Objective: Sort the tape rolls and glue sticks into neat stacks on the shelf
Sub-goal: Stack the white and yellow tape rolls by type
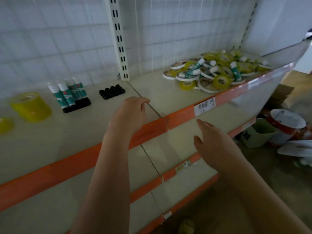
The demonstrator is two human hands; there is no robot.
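A person's two bare hands reach toward the top shelf [157,98] of an orange-edged store rack. The left hand [130,114] hovers over the shelf's front lip, fingers loosely curled and holding nothing. The right hand [214,141] sits lower, in front of the shelf below, fingers straight and empty. Four glue sticks [67,93] stand upright, white caps up, in a black slotted holder [76,105] at left; a second black holder [112,91] sits just to its right. A stack of yellow tape rolls [31,106] lies flat, core axis vertical, farther left. At right, a loose pile of tape rolls and glue sticks [217,71] lies jumbled, sticks pointing various ways. A green bin [258,134] stands on the floor.
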